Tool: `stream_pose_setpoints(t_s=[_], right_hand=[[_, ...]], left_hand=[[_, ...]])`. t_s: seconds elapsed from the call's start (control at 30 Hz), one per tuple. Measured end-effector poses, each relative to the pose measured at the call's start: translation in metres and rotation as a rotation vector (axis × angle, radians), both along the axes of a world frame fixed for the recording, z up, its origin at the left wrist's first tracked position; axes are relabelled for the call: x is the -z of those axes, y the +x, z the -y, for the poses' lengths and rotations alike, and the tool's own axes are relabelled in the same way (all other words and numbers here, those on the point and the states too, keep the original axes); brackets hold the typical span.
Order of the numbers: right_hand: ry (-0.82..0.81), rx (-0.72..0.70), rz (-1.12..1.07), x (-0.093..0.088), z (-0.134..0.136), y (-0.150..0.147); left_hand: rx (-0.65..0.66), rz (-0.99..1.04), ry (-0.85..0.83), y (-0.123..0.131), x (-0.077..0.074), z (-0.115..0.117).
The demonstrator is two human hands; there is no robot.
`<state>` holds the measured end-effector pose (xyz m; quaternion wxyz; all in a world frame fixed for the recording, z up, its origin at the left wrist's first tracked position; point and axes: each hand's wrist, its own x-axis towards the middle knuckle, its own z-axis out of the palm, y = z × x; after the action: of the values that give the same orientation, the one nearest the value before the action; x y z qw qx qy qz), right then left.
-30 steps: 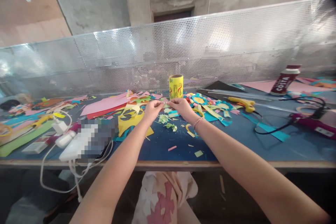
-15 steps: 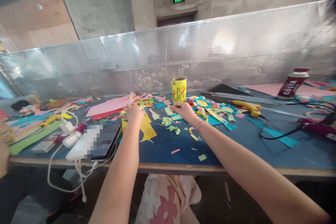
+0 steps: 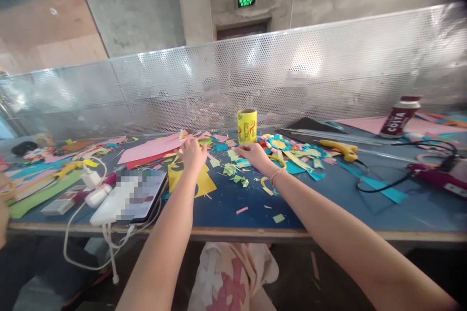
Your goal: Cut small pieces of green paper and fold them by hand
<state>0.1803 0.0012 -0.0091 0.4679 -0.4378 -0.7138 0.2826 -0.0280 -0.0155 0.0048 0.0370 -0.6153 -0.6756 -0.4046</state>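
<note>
My left hand [image 3: 194, 155] is over the pile of coloured paper, with its fingers bent a little and apart and nothing plainly held. Pink paper sheets [image 3: 149, 149] lie just left of its fingers, and a yellow sheet [image 3: 204, 182] with cut-out gaps lies under the wrist. My right hand [image 3: 252, 152] is pinched closed among light green paper scraps [image 3: 230, 170]; whatever sits between the fingertips is too small to make out. Right behind it stands a yellow tape roll [image 3: 247, 126] on end. Paper flowers [image 3: 280, 143] in blue and yellow lie to its right.
A yellow glue gun [image 3: 339, 148] with a black cable lies on the right, near a tilted COSTA bottle [image 3: 399, 117]. At the left front are a phone [image 3: 151, 194], a white power bank [image 3: 105, 209] and dangling cables. A perforated metal screen [image 3: 153, 87] borders the table's back.
My left hand has shifted slightly right and up off the pink sheet, its fingers less spread. My right hand stays pinched in place. The phone's screen has lit up.
</note>
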Motion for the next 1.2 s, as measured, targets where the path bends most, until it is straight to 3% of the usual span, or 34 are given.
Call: stream_pose_setpoints(t_s=[0.07,0.13,0.2,0.27,0.4,0.73,1.2], right_hand=[[0.000,-0.007,-0.042,0.001,-0.001,0.000],[-0.016,-0.009,-0.088,0.000,-0.001,-0.001],[-0.040,-0.003,-0.135,0.000,0.000,-0.002],[-0.051,-0.004,-0.160,0.001,0.000,-0.004],[-0.042,-0.041,-0.128,0.003,-0.001,-0.005],[-0.130,-0.158,-0.250,-0.001,0.003,-0.005],[-0.115,-0.056,-0.167,-0.001,0.002,-0.005]], left_hand=[[0.277,0.200,0.023,0.020,0.002,-0.001],[0.554,0.446,-0.057,0.036,0.006,-0.002],[0.719,0.628,-0.147,0.048,0.012,-0.001],[0.791,0.766,-0.215,0.054,0.017,0.000],[0.807,0.876,-0.223,0.054,0.021,0.000],[0.757,0.908,-0.188,0.050,0.021,-0.004],[0.705,0.936,-0.193,0.052,0.021,-0.004]])
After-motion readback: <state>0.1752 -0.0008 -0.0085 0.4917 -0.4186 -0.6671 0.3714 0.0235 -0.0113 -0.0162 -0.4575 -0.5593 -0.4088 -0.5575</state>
